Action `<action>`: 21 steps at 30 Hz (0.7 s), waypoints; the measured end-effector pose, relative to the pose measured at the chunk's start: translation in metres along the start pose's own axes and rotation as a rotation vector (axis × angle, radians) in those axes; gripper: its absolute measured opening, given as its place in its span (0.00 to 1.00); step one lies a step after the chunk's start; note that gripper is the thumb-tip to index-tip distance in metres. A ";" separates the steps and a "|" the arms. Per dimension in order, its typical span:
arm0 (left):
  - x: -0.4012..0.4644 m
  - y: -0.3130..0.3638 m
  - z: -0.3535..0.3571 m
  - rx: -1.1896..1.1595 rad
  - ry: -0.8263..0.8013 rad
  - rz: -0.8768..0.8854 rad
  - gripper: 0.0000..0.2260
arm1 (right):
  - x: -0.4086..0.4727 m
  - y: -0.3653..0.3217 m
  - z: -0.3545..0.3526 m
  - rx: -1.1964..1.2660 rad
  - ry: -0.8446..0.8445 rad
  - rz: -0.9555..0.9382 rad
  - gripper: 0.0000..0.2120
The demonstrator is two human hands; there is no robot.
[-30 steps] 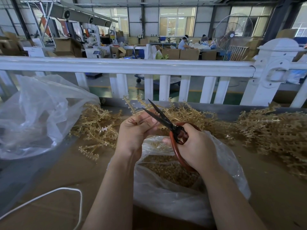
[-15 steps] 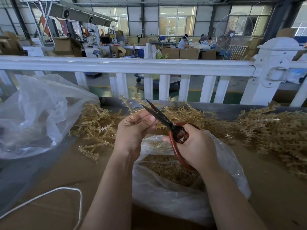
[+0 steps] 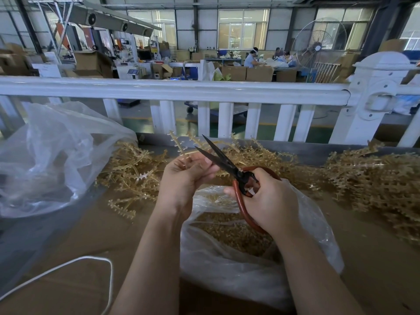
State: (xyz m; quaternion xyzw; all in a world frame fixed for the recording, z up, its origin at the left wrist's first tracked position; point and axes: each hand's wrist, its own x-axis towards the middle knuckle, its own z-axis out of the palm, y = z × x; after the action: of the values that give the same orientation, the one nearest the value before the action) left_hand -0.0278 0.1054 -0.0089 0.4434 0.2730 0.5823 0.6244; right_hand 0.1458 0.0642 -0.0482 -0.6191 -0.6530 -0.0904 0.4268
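The left grip point(image 3: 184, 178) pinches a golden sprig point(image 3: 177, 142) above the open bag point(image 3: 227, 280) (presumably so offcuts drop in); the right grip point(image 3: 268, 201) curls round the scissors point(image 3: 219, 154), blades parted at its stem.

Only one view is given. It is taken from the person's head and is pointed forward and a little down. The left hand point(image 3: 184, 176) and the right hand point(image 3: 270, 201) are seen very close, in the middle. The white fence point(image 3: 172, 89) is seen just past the table point(image 3: 79, 235), and the big hall point(image 3: 195, 26) is seen far behind it.
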 end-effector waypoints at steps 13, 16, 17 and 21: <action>0.003 -0.003 -0.004 0.072 -0.122 0.013 0.01 | 0.003 0.004 0.003 -0.025 -0.013 0.030 0.28; 0.004 -0.004 -0.004 0.056 -0.093 0.001 0.06 | 0.002 0.004 0.002 0.009 -0.003 0.010 0.29; 0.004 -0.003 -0.003 0.060 -0.077 0.003 0.02 | 0.002 0.004 0.001 0.009 0.006 0.001 0.28; 0.003 -0.002 -0.001 0.113 -0.013 0.033 0.07 | 0.001 0.003 0.001 -0.024 0.020 -0.007 0.28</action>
State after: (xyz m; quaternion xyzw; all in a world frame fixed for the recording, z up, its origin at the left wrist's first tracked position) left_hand -0.0267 0.1086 -0.0108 0.4862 0.2941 0.5734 0.5903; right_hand 0.1481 0.0663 -0.0499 -0.6209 -0.6498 -0.1056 0.4255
